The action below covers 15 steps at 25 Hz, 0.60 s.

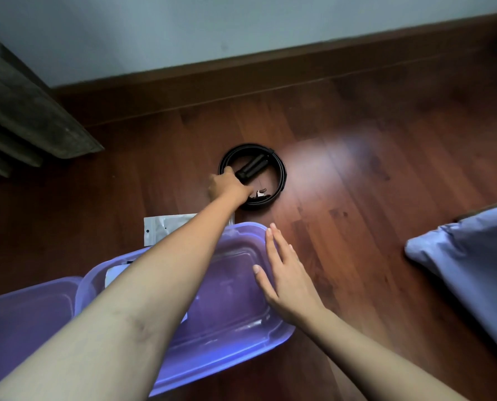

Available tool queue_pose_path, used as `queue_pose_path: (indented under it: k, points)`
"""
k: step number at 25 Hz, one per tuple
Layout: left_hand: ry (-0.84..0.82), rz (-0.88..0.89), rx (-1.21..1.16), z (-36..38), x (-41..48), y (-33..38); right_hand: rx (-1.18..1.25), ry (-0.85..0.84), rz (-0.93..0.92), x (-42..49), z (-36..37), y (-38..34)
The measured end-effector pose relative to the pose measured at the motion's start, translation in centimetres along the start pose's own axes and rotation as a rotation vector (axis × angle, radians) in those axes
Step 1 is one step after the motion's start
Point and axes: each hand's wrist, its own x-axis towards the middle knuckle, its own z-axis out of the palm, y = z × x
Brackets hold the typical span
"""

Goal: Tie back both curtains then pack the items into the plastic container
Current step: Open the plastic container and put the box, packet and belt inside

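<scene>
The coiled black belt (pixel 282 176) lies on the wooden floor (pixel 371 146), just beyond the plastic container (pixel 227 302). The left hand (pixel 227 186) grips the black handle (pixel 254 166) lying across the coil, and the right hand (pixel 288 279) rests open on the container's right rim. This looks like the packing step. Next, the coil must be lifted whole and brought near, into the container.

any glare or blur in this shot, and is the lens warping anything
Head view: a pale glare patch on the wooden floor right of the black coil; the skirting board bows from wide-angle distortion; the left hand looks slightly soft.
</scene>
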Motion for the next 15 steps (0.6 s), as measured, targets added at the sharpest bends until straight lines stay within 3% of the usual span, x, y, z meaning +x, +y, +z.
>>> queue_pose_path:
  k: [7, 15]
  points:
    - [0.047, -0.016, -0.108, -0.2, -0.1, -0.2, -0.004, -0.005, -0.004, 0.0, -0.1, 0.0]
    - [0.058, 0.414, -0.139, -6.0, -1.9, -1.6, 0.228, 0.033, -0.030, -0.1, -0.1, 0.5]
